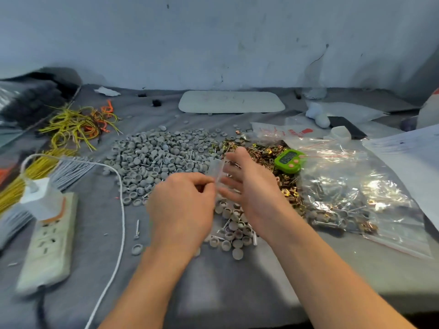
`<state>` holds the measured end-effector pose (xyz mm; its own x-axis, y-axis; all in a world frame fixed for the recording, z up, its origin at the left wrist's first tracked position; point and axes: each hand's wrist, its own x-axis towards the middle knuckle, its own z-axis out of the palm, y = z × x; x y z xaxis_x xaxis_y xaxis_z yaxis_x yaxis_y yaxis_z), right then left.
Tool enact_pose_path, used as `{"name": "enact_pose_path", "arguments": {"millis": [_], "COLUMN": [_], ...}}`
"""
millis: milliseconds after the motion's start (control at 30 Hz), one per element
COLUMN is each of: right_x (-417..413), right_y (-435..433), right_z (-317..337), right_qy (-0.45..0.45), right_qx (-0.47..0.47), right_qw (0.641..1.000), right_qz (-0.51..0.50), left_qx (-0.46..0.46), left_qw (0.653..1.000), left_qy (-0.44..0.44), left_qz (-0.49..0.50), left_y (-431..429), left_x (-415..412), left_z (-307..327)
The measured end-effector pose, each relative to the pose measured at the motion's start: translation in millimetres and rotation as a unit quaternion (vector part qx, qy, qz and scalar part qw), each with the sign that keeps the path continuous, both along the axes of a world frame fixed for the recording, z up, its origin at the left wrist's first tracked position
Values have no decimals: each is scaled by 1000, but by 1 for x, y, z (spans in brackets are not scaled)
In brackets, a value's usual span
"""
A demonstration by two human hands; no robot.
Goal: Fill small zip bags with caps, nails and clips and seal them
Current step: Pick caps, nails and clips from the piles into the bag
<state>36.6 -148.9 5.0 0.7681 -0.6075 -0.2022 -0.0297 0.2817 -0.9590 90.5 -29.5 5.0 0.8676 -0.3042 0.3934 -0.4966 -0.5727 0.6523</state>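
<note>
Small zip bag (217,168) is mid-frame between your hands, over the grey caps (161,153) and left of the brass clips (288,192): your left hand (183,205) pinches its edge between thumb and forefinger, while your right hand (251,184) lays blurred, spread fingers against its far side.

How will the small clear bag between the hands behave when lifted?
The small clear bag looks thin and see-through, so probably floppy and very light. Its smooth film may slip; the left hand pinches its edge and the right hand backs it.

Front cloth (213,281) open; caps (161,157) ahead, cable (122,210), power strip (47,245) left.
</note>
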Motion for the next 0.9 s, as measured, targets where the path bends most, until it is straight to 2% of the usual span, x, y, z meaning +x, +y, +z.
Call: {"name": "enact_pose_path", "arguments": {"millis": [33, 67, 100, 200, 300, 500, 567, 667, 767, 833, 900], "right_x": [3, 6, 8, 15, 21, 29, 32, 34, 31, 27, 23], "right_y": [4, 8, 13, 32, 41, 45, 46, 43, 40, 38, 35], "right_z": [-1, -2, -1, 1, 1, 2, 2, 3, 5, 6, 8], "right_qy": [33, 41, 25, -34, -66, -49, -41, -33, -8, 32, 76], "right_qx": [-109, -181, -199, -179, -218, -241, -230, -192, -190, -279, -416], "right_qw": [992, 980, 977, 982, 970, 962, 963, 969, 964, 941, 892], "right_qz": [-49, -77, -67, 52, 86, 117, 132, 154, 187, 191, 158], "left_qx": [-45, -84, -118, -182, -193, -124, -133, -167, -208, -227, -246], "left_qw": [998, 993, 987, 968, 957, 971, 967, 951, 918, 897, 871], "left_qy": [42, 77, 106, 172, 210, 195, 204, 244, 306, 347, 398], "left_qz": [10, 22, 33, 13, -58, -68, -69, -94, -139, -151, -151], "left_y": [9, 17, 25, 39, 43, 47, 48, 52, 54, 55, 53], "left_x": [10, 20, 29, 43, 39, 31, 28, 32, 35, 35, 34], "left_z": [0, 1, 0, -2, 2, 3, 4, 4, 4, 5, 5]}}
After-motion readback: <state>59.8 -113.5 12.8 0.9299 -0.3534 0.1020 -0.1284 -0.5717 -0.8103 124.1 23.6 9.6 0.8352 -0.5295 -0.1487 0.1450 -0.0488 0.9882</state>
